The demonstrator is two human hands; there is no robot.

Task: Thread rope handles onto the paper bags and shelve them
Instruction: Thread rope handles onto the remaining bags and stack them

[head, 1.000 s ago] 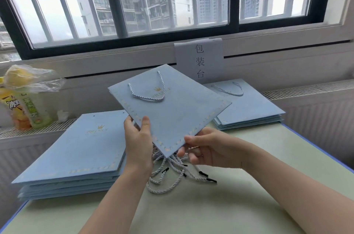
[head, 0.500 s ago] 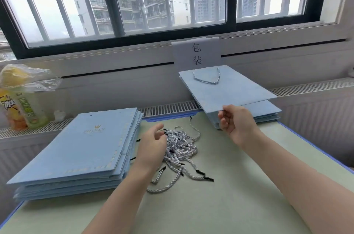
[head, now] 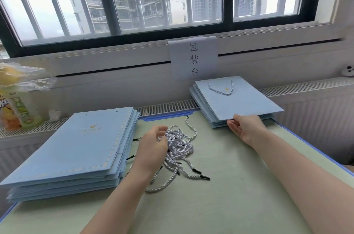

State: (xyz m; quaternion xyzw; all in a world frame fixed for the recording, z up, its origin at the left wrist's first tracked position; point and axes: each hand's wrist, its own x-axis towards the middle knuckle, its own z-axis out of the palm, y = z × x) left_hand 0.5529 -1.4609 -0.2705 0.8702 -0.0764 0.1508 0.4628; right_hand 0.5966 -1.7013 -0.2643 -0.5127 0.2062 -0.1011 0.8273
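On right stack, top bag (head: 237, 99) lies flat, handle toward window.

My left hand (head: 151, 149) hovers low, fingers loosely curled — my right hand (head: 247, 127) reaches forward, fingers relaxed.

We see bare worktop (head: 220, 201) across the lower frame, hemmed by the bag stack (head: 72, 149) at left, rope tangle (head: 180, 147) at centre, and finished bags (head: 233, 103) upper right.
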